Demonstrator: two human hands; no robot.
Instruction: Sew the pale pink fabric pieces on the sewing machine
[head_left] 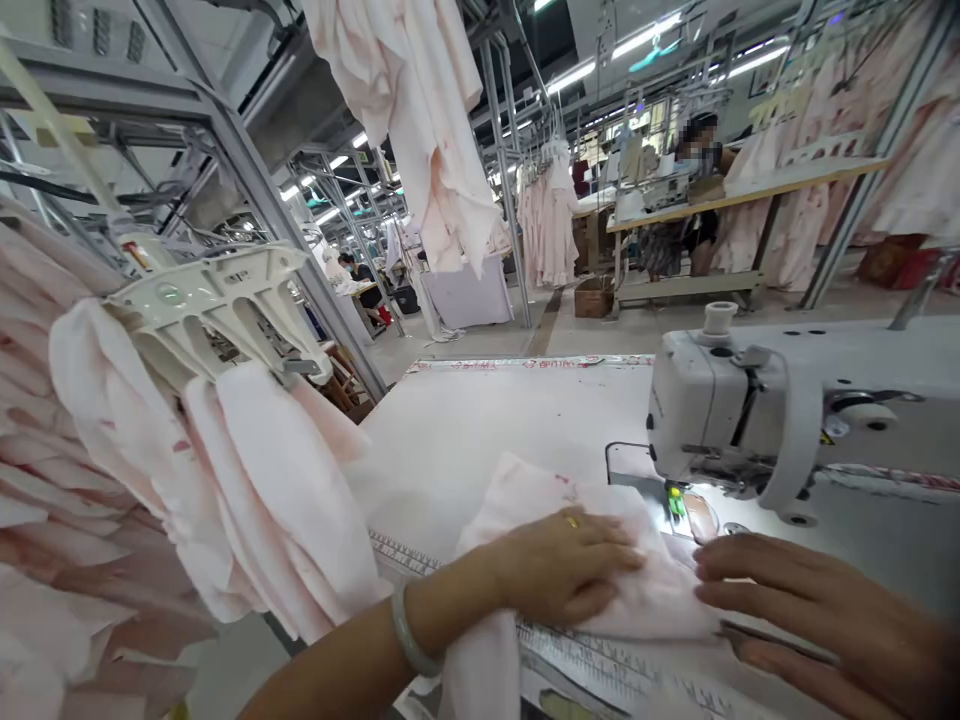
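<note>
- While the left hand (551,567) lies palm-down across the pale pink cloth (525,490), the right hand (817,610) sits at the cloth's four o'clock end, reaching in toward nine o'clock; twelve points away from the person.
- Left fingers: extended, slightly bent and close together, the thumb near them. They press on the cloth from above, and no pinch on it shows.
- Right fingers: reaching forward and a little spread, with an open gap above the thumb. Their tips come right up to the cloth's edge — whether they touch it, I cannot tell — and nothing shows in their hold.
- The cloth lies on the table (480,410), directly under the left fingers and at nine o'clock from the right fingertips. Its broad part runs roughly from ten to four o'clock, and a narrower part drops toward seven, under the left wrist.
- From the left fingertips, the lit needle area of the sewing machine (727,400) is near, at about one o'clock; from the right fingertips it is near at eleven. Neither hand is plainly the nearer to it — but the left is plainly nearer to the cloth.
- A printed ruler strip (401,548) shows at ten o'clock from the left wrist. Well apart, also toward ten, a white hanger (214,295) carries more pale pieces (281,490).
</note>
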